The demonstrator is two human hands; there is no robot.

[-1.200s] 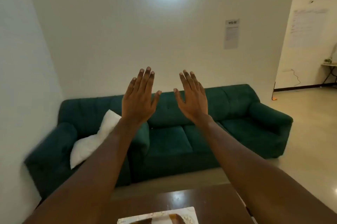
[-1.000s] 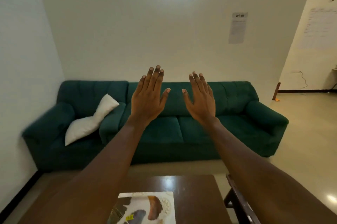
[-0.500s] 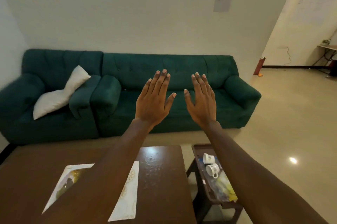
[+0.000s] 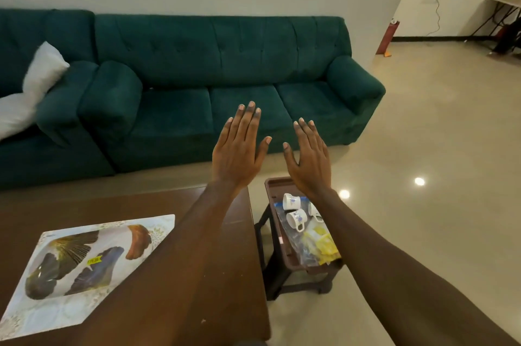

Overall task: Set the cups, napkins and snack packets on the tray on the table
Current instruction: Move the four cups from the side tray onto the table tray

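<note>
My left hand [image 4: 239,148] and my right hand [image 4: 308,159] are held up side by side in front of me, palms away, fingers spread, holding nothing. Below the right hand a small brown stool [image 4: 272,185] stands beside the table. On it lie white cups with blue flowers [image 4: 294,219], a clear plastic bag and yellow napkins or packets [image 4: 324,244]. My right forearm hides part of them. A flat tray with a bird print [image 4: 56,312] lies on the dark wooden table [image 4: 222,303] at the lower left, partly under my left forearm.
A long green sofa [image 4: 220,69] with a white pillow [image 4: 31,83] runs along the wall behind the table. Shiny beige floor [image 4: 437,176] spreads to the right, toward a doorway and a far desk [image 4: 504,2].
The view has tilted down and turned right. The table, the printed tray and the stool with cups have come into sight. Both hands stay raised and open, lower in the frame.
</note>
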